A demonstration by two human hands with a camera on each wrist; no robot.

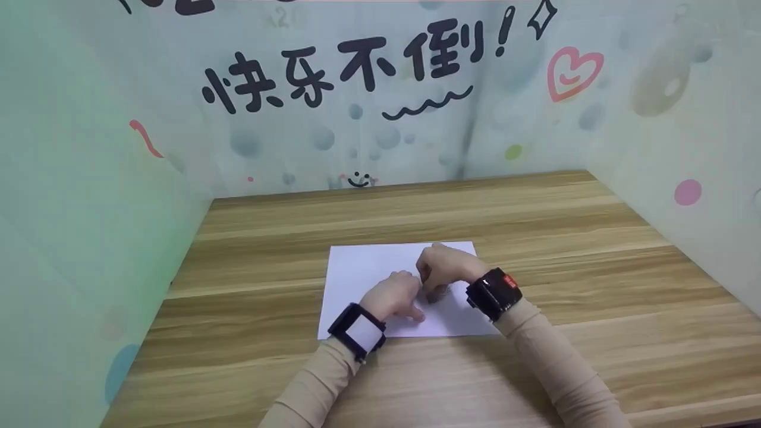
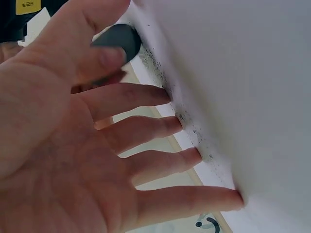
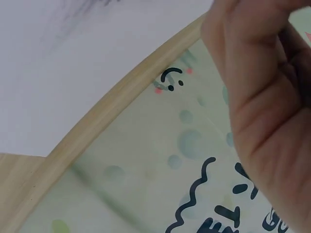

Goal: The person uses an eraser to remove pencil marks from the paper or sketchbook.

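A white sheet of paper [image 1: 368, 267] lies flat on the wooden table [image 1: 594, 285]. My left hand [image 1: 409, 308] rests on the sheet near its front edge. In the left wrist view its fingers [image 2: 160, 162] are spread straight with the tips pressed on the paper [image 2: 243, 87]. Close beside it to the right, my right hand [image 1: 433, 278] is curled, knuckles up, over the sheet. It pinches a small dark grey eraser [image 2: 118, 40] against the paper. Dark crumbs and smudges [image 2: 192, 128] lie along the line of my left fingertips. Faint grey pencil smears [image 3: 73, 14] show in the right wrist view.
Pale patterned walls [image 1: 89, 208] with black characters enclose the table on the left, back and right. Bare wood surrounds the sheet on all sides. Both wrists wear black camera bands [image 1: 493, 292], and the sleeves are beige.
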